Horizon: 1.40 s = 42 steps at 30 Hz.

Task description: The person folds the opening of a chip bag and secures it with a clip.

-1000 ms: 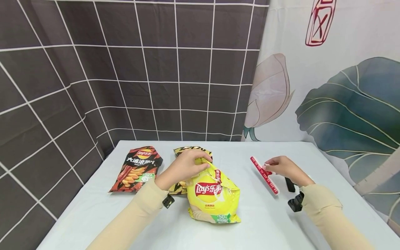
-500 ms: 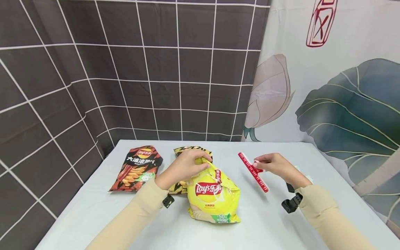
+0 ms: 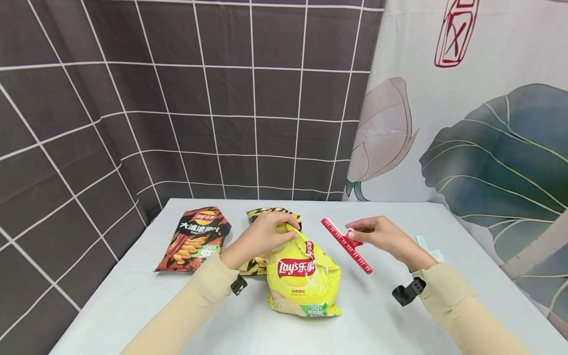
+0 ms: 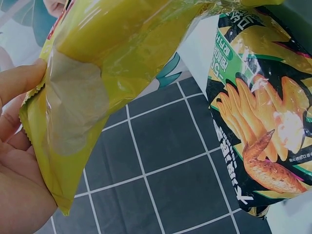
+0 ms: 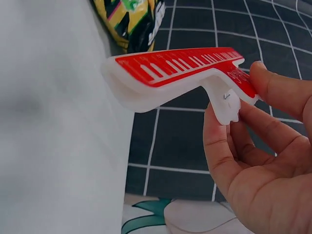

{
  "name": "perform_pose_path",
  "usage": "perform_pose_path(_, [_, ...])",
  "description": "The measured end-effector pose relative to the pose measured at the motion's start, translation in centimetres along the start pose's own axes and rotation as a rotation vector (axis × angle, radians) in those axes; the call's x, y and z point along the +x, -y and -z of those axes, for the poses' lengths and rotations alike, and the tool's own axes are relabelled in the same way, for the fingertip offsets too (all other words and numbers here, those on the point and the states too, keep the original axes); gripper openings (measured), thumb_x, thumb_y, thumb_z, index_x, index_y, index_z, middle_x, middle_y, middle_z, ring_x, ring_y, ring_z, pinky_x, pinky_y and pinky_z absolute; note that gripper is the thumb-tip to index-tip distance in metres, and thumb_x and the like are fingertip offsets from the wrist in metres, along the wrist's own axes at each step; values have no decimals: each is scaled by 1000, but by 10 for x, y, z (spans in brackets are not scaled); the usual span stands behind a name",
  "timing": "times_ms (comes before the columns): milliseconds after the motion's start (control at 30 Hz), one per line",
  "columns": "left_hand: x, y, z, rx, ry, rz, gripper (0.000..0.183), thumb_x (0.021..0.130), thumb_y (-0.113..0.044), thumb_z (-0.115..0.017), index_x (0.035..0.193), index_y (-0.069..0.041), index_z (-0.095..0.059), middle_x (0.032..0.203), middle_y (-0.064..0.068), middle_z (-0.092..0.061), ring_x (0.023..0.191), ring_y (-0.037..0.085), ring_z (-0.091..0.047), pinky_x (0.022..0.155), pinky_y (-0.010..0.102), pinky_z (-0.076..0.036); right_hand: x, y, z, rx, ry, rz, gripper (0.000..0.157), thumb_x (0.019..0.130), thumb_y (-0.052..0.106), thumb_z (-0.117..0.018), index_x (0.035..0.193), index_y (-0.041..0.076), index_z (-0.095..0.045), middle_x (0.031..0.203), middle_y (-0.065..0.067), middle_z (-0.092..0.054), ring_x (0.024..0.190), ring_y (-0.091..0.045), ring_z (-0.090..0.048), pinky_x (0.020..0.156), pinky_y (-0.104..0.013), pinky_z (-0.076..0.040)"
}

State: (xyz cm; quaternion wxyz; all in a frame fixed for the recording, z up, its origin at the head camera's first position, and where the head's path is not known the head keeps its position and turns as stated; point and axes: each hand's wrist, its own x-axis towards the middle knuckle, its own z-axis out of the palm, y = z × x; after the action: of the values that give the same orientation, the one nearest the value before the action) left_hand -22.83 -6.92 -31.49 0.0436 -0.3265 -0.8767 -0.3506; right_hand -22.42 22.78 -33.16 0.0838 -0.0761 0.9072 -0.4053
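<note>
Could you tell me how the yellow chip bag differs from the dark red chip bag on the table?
The yellow chip bag stands puffed up with its top gripped by the left hand; the dark red chip bag lies flat and untouched. The yellow bag sits nearer the person, the dark red one farther left. Both carry the same red brand logo.

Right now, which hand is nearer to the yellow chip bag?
Left. The left hand pinches the top edge of the yellow chip bag. The right hand is off to the bag's right, apart from it, holding a red bag clip.
</note>
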Motion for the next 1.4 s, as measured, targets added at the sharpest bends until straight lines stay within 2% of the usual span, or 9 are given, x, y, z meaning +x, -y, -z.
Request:
perform_pose_path(200, [0, 2, -1, -9, 2, 22, 12, 86, -15, -72, 99, -14, -71, 106, -2, -69, 98, 12, -58, 89, 32, -51, -3, 11, -5, 34, 7, 50, 45, 89, 25, -68, 127, 2, -61, 106, -10, -72, 90, -17, -68, 87, -40, -55])
perform_pose_path(467, [0, 3, -2, -15, -1, 11, 12, 86, -15, -72, 98, -15, -71, 108, -1, -70, 100, 13, -59, 91, 32, -50, -7, 22, -11, 56, 4, 80, 42, 88, 23, -70, 124, 3, -64, 102, -8, -71, 85, -17, -68, 83, -36, -55])
perform_pose_path(700, [0, 3, -1, -13, 2, 11, 11, 87, -16, -71, 98, -15, -71, 108, -2, -70, 100, 13, -59, 90, 32, -50, -9, 26, -13, 66, -5, 122, 37, 86, 18, -71, 120, 2, -67, 100, -9, -69, 82, -17, -67, 76, -30, -55])
perform_pose_path(933, [0, 4, -1, -17, 3, 18, 14, 87, -16, -72, 99, -11, -70, 109, -1, -70, 99, 13, -59, 87, 31, -51, -9, 30, -13, 93, -2, 157, 33, 85, 14, -72, 116, 0, -68, 98, -11, -69, 80, -18, -69, 79, -36, -57])
perform_pose_path(1200, [0, 4, 0, -14, 2, -2, 11, 87, -16, -71, 98, -13, -70, 109, 0, -70, 97, 13, -59, 84, 27, -51, -8, 32, -15, 109, 4, 204, 30, 86, 11, -71, 113, -1, -70, 93, -10, -69, 79, -18, -69, 75, -26, -57])
perform_pose_path(1400, [-1, 4, 1, -17, 3, -14, 10, 89, -16, -69, 98, -13, -71, 109, 1, -70, 91, 12, -57, 81, 25, -50, -8, 35, -18, 117, -2, 220, 28, 86, 10, -70, 112, 0, -70, 90, -9, -68, 78, -19, -69, 74, -24, -56])
